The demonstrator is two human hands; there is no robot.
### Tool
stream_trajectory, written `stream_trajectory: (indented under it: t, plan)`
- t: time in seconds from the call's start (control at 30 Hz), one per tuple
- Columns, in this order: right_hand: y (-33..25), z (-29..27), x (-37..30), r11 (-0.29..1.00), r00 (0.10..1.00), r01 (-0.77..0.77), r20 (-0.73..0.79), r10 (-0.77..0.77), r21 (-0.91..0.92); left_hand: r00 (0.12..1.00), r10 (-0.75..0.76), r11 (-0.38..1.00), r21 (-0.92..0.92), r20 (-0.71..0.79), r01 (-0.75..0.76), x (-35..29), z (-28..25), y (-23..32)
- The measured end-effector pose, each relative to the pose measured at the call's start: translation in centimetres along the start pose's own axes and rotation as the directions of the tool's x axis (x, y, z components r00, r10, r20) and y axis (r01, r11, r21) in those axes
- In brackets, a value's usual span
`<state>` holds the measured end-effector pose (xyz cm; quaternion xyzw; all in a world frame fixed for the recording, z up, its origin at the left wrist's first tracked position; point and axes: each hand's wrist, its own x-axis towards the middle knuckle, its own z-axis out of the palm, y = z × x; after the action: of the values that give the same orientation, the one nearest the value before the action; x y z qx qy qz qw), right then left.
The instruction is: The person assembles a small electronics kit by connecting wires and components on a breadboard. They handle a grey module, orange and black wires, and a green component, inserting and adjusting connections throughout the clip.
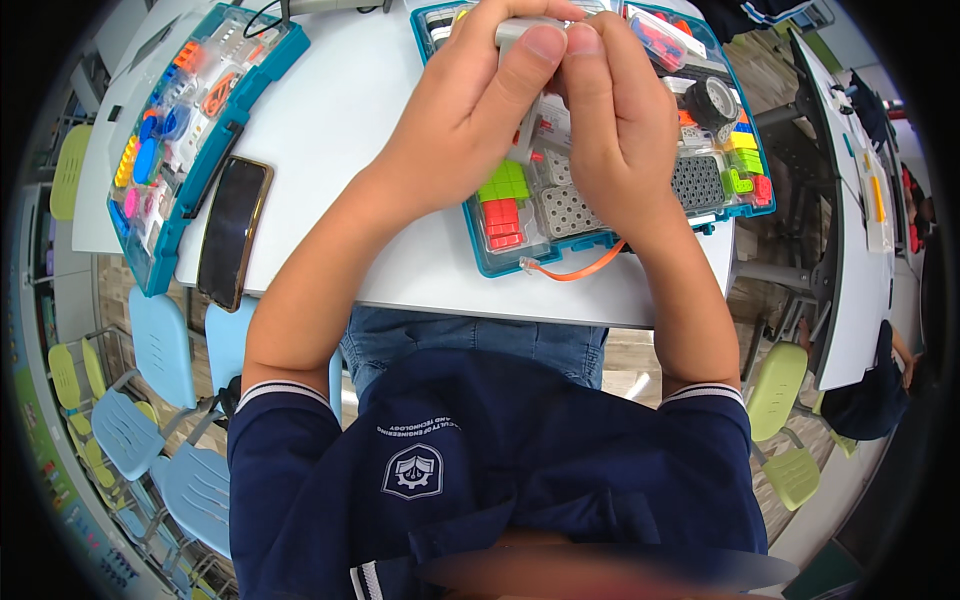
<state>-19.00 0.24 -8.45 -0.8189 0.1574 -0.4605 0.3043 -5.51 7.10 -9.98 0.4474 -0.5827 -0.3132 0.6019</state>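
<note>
My left hand (462,115) and my right hand (617,125) meet above an open teal-edged case (492,264) of building parts. Between them they grip a light grey plastic piece (514,33), thumbs side by side; fingers cover most of it, so its exact kind is unclear. Under and around the hands the case holds green blocks (503,181), red blocks (502,222), a grey perforated plate (568,212), a darker perforated plate (697,184) and a black-tyred wheel (712,103). An orange cable (588,273) with a clear plug hangs over the case's near edge.
On the white table (335,110), a second teal case (262,75) with colourful parts lies at the left, beside a dark phone (234,235). Blue chairs (160,345) stand at the left, a green chair (780,390) at the right. Another table (850,290) is farther right, with a person near it.
</note>
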Motion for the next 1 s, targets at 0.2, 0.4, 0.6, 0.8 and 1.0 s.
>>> stream_trajectory:
  t: [0.2, 0.4, 0.6, 0.8, 1.0]
  plan:
    - [-0.3, 0.6, -0.1, 0.995, 0.994, 0.097, -0.056, -0.095, 0.038, 0.989, 0.145, 0.969, 0.204, -0.028, -0.136, -0.3, 0.6, -0.4]
    - [-0.7, 0.5, -0.2, 0.985, 0.983, 0.169, -0.069, -0.171, -0.030, 0.985, 0.171, 0.973, 0.158, -0.007, -0.168, -0.7, 0.4, -0.5]
    - [-0.5, 0.3, 0.1, 0.989, 0.993, 0.099, -0.069, -0.092, 0.107, 0.975, 0.207, 0.977, 0.076, -0.083, -0.201, -0.1, 0.5, -0.5]
    - [-0.1, -1.0, 0.7, 0.957, 0.989, -0.127, 0.105, 0.103, 0.259, 0.947, 0.283, 0.950, 0.183, -0.154, -0.255, 0.9, -0.6, -0.2]
    - [1.7, -2.3, 1.7, 0.934, 0.957, -0.286, 0.020, 0.289, 0.214, 0.946, -0.104, 0.956, -0.293, -0.308, 0.010, 1.8, -2.4, 0.4]
